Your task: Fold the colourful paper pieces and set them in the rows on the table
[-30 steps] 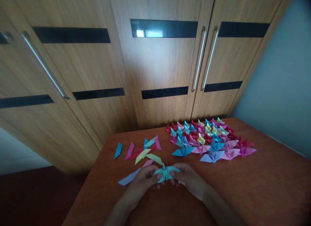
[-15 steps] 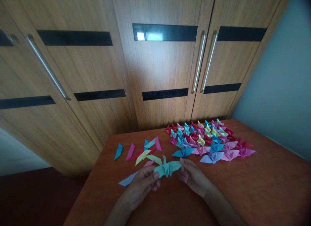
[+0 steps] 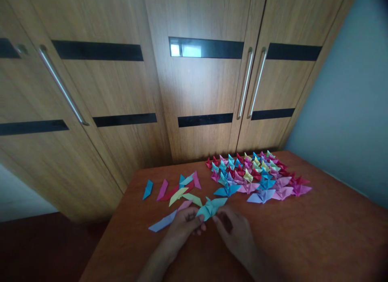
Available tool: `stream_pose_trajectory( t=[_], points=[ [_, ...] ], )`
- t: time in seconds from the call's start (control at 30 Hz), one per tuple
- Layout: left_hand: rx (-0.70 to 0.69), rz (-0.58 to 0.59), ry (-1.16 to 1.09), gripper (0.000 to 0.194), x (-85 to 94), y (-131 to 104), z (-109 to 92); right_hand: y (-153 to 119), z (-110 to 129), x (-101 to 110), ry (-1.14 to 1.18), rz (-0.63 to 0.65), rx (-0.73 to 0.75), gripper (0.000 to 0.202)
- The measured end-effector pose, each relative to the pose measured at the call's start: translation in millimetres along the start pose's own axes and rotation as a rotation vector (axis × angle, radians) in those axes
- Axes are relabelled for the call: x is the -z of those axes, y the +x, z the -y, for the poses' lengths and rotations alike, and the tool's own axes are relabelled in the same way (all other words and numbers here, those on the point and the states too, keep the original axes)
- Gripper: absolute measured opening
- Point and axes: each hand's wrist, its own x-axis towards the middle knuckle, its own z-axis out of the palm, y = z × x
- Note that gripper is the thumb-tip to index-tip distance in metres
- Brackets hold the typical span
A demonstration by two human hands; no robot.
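the left hand [image 3: 184, 225] is pinching a mint green paper crane [image 3: 209, 208] by its near left wing, the thumb pressing on top and the fingers curling underneath, so this hand is closing firmly around the paper. the right hand [image 3: 238, 235] is bending in from the other side, its thumb and forefinger reaching to the crane's near right edge and leaving a gap between them further back; whether those tips are gripping the paper or only brushing it, i cannot tell. the crane is hanging slightly tilted between the two hands, above the reddish brown table [image 3: 303, 237], its right wing spreading out past the right fingers. a lavender folded strip [image 3: 163, 223] is lying just beside the left hand, and a pink strip [image 3: 184, 205] is showing behind its knuckles. further back, a yellow piece [image 3: 178, 196] is overlapping red paper, a pale green strip [image 3: 192, 199] is sitting near the crane, and a magenta piece [image 3: 162, 189] and a blue piece [image 3: 148, 189] are lying to the left. beyond the right hand, many finished cranes [image 3: 248, 175] are standing close together in rows, with a lavender crane [image 3: 262, 196] sitting at the front edge. behind the table, a wooden wardrobe [image 3: 200, 92] is rising.
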Motion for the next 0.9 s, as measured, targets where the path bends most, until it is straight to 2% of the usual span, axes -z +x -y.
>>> stream_pose_trajectory(
  t=[0.1,0.2,0.43,0.57,0.9],
  points=[
    [0.011,0.051,0.005,0.032,-4.1,1.2,4.1,-5.1,-1.6,-3.9,-0.082,0.007,0.006,0.014],
    [0.004,0.049,0.001,0.030,-7.8,2.2,6.2,-8.6,-12.3,1.7,-0.169,-0.044,-0.006,0.015],
    [0.007,0.042,0.015,0.026,-9.3,0.9,5.3,-6.4,-46.9,40.6,-0.508,-0.117,-0.070,0.020],
    [0.023,0.053,0.011,0.028,-9.8,0.3,5.1,4.7,-58.4,54.0,-0.640,-0.092,-0.138,0.019],
    [0.008,0.052,0.022,0.028,-7.8,1.1,8.0,12.1,-66.1,49.3,-0.704,-0.037,-0.192,0.016]
  ],
)
